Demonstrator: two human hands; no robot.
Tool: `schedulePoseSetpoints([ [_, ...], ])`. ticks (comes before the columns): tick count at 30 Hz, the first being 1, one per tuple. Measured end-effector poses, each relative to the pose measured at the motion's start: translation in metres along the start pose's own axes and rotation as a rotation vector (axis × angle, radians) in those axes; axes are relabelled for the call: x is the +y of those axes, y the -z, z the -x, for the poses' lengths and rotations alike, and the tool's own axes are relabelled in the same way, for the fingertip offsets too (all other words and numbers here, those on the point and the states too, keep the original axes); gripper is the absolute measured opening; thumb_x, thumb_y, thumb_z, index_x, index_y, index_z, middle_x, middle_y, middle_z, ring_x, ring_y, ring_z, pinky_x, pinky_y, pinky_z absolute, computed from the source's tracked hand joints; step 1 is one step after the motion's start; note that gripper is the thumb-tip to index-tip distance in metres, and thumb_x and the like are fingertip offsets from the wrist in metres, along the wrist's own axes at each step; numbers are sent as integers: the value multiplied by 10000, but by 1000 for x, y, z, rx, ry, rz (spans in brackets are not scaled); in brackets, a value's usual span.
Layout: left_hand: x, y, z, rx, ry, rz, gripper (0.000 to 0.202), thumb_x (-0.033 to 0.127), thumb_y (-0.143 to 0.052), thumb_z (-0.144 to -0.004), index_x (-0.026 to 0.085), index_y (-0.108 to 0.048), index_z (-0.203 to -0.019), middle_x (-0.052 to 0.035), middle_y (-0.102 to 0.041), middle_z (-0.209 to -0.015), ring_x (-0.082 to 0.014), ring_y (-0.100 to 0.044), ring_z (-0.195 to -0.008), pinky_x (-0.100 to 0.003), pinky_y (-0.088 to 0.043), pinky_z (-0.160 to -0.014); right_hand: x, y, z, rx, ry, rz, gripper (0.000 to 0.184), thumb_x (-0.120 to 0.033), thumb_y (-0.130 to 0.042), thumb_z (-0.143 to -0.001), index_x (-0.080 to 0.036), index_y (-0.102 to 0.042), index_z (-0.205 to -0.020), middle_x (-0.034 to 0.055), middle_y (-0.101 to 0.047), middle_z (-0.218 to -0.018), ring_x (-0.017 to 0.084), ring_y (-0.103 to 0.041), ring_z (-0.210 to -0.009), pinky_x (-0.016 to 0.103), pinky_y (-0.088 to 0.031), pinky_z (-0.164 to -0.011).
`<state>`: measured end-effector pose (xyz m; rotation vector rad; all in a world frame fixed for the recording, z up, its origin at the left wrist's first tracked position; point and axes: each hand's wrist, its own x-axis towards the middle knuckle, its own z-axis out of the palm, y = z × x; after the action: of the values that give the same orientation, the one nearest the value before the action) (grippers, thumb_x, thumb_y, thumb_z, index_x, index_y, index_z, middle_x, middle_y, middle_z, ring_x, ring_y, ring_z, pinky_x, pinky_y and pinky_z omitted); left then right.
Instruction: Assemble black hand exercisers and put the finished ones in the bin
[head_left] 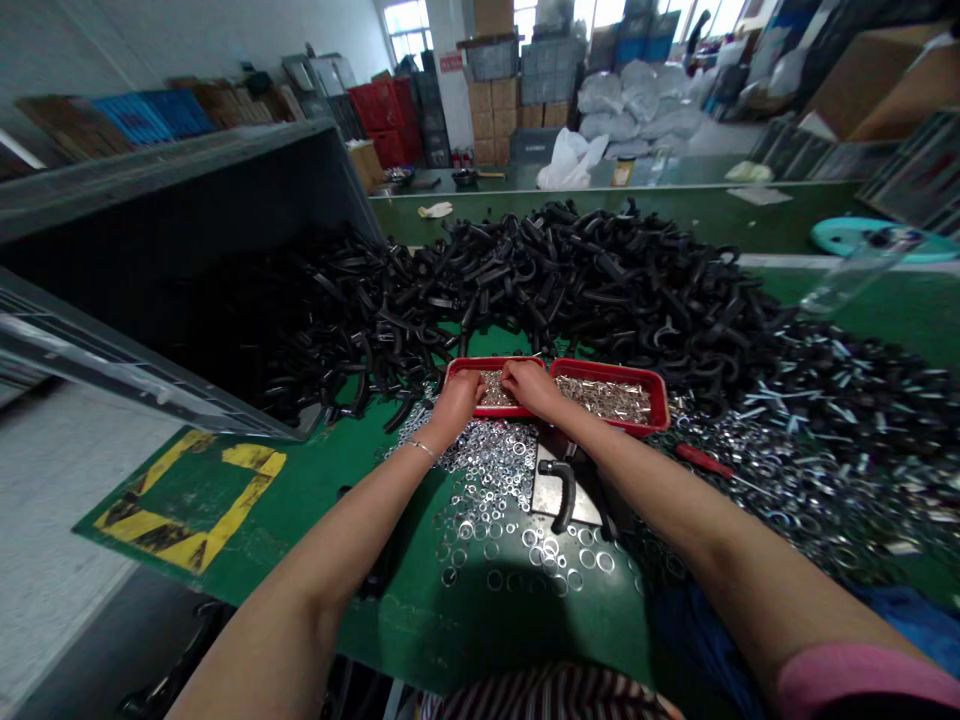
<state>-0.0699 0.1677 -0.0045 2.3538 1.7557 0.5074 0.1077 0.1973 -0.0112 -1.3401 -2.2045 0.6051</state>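
Note:
Both hands reach into a red tray (448, 372) of small metal parts. My left hand (459, 395) is at the tray's left end, fingers curled together; any part in them is too small to make out. My right hand (529, 385) dips in from the right, its fingers pinched, their tips partly hidden. Alongside stands a second red tray (660, 400) of small metal pins. Below my right forearm, a black curved handle (564, 495) lies on a metal plate (549, 492). Loose metal rings (491, 480) are scattered in front of the left tray.
A large heap of black curved handles (525, 265) fills the back of the green table, spilling from a tipped grey crate (330, 200). On the right are a red screwdriver (703, 459), heaped metal bolts (832, 390) and a clear plastic bottle (847, 280).

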Motion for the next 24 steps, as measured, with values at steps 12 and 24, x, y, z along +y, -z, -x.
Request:
schedulePoseSetpoints([
  [12, 80, -4, 83, -57, -80, 584, 51, 230, -619, -910, 190, -637, -936, -20, -683, -899, -169, -629, -825, -294, -490, -787, 26, 87, 162, 63, -279, -875, 256, -404, -653, -873, -199, -603, -1017, 6, -659, -908, 142, -666, -746, 309, -528, -743],
  [24, 134, -56, 95, 26, -326, -3, 186, 315, -536, -973, 167, -639, -925, -65, -641, -924, -233, -557, -938, -389, -386, -887, 19, 75, 266, 13, -638, -1115, 308, -430, -768, -786, -167, -613, -823, -9, -663, -779, 90, -613, -570, 247, -512, -592],
])
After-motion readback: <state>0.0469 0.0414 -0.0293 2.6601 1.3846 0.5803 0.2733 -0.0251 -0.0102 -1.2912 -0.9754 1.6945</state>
